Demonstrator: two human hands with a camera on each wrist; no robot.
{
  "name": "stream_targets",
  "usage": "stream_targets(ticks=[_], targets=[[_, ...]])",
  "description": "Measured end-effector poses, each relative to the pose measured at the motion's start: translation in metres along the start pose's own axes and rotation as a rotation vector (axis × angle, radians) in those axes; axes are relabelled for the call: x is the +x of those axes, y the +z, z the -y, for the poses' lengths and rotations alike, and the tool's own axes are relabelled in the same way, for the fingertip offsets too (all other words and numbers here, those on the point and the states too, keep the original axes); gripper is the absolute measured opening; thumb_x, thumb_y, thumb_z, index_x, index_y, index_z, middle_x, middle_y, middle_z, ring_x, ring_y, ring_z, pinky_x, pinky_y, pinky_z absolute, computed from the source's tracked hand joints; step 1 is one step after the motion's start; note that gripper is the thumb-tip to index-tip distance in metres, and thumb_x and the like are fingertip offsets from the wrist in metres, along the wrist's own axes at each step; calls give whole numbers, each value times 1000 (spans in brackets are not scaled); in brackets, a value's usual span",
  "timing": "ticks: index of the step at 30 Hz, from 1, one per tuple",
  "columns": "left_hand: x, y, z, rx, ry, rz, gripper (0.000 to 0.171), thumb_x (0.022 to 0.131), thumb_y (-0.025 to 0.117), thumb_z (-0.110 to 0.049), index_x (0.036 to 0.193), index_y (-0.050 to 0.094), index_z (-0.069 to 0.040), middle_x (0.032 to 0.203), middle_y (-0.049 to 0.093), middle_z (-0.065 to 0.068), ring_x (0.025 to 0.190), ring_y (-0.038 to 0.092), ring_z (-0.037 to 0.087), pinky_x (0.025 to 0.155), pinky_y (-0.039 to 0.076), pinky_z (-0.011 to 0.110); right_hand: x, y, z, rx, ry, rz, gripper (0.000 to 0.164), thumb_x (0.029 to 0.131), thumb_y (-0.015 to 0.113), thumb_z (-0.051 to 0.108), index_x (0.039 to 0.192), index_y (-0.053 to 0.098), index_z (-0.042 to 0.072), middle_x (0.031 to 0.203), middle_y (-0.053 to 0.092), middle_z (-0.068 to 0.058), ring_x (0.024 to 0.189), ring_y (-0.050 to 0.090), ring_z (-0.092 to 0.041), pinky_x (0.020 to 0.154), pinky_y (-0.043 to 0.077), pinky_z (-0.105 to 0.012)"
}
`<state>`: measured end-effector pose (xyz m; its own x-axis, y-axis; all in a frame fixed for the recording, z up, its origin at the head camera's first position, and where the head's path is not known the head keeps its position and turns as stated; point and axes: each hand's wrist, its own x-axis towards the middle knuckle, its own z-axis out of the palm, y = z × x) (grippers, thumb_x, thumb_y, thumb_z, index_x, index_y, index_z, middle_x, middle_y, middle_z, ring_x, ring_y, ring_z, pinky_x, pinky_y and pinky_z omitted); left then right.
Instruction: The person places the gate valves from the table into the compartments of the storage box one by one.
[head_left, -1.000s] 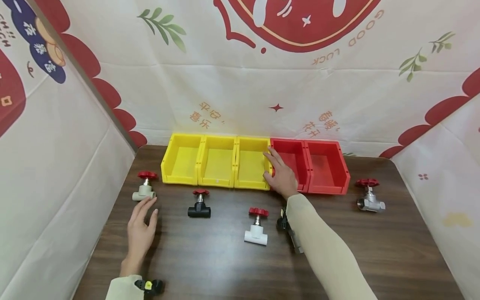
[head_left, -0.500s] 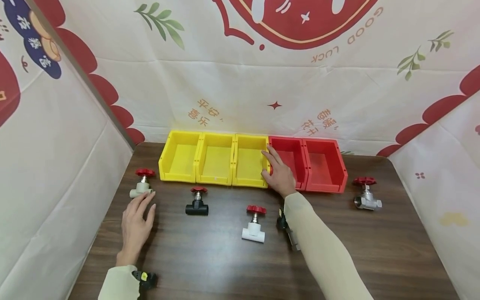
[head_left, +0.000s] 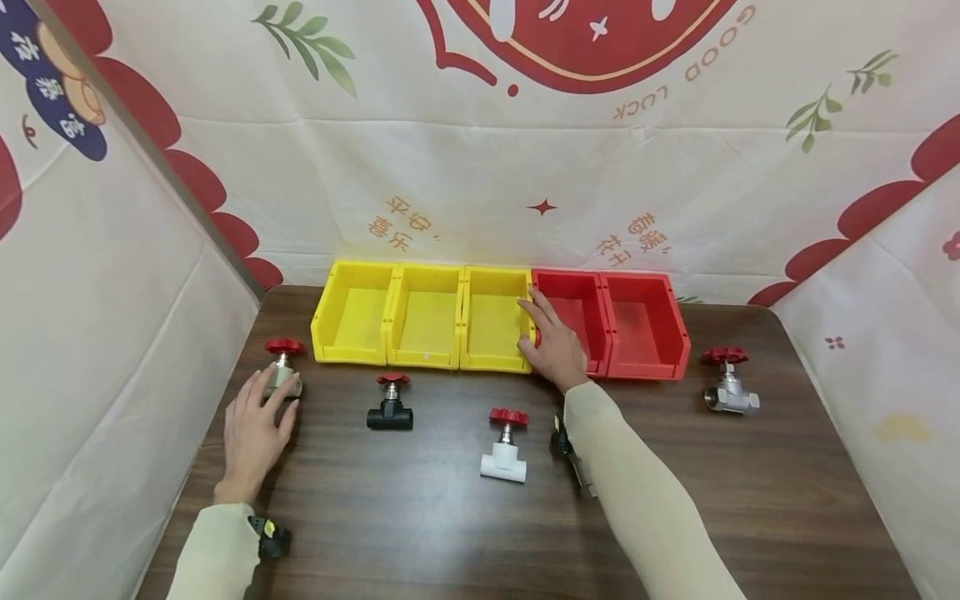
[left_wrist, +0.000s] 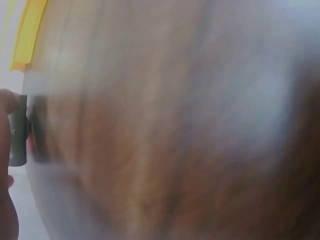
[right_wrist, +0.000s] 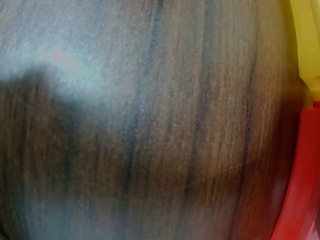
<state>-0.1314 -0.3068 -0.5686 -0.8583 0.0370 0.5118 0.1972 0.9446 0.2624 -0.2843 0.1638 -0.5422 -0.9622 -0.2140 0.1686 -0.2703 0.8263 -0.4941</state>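
Note:
In the head view my left hand point(head_left: 253, 435) is at a grey-green valve point(head_left: 285, 381) with a red handwheel, on the table's left side. Its fingers reach over the near part of the valve body, with the thumb apart. The left wrist view catches only the valve's grey tube point(left_wrist: 19, 132) beside a finger point(left_wrist: 6, 101) at the left edge. My right hand point(head_left: 557, 348) rests over the walls where the third yellow bin point(head_left: 498, 321) meets the first red bin point(head_left: 581, 321), fingers spread. The right wrist view shows no fingers.
A black valve point(head_left: 390, 412), a white valve point(head_left: 504, 458) and a metal valve point(head_left: 731, 392) stand on the wooden table point(head_left: 420, 533), all with red handwheels. Two more yellow bins point(head_left: 348, 354) and another red bin point(head_left: 648, 367) complete the row before a printed cloth wall point(head_left: 450, 158).
My left hand has shifted left and slightly forward, and its fingers now overlap the grey-green valve. My right hand stays on the bin walls. The head view has shifted slightly.

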Motion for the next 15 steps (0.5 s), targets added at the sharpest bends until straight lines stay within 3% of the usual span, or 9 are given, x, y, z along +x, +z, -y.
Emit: stream_targets(ticks=[7,15], targets=[[13,-7,10,62,42,162,53,80,72,-10,131,58,-19,144,40,15,122,40,44,84,39,62,1,2,-3,11,-30,-37,78,75,67,30,146,37,38,154,10,26,74,54,-19,70,54,-40],[18,-10,10,31,85,247,51,82,68,-4,130,58,-16,146,38,14,111,46,46,83,39,61,1,2,-3,15,-18,-28,78,76,66,30,145,33,44,154,10,27,76,54,-19,74,53,-42]])
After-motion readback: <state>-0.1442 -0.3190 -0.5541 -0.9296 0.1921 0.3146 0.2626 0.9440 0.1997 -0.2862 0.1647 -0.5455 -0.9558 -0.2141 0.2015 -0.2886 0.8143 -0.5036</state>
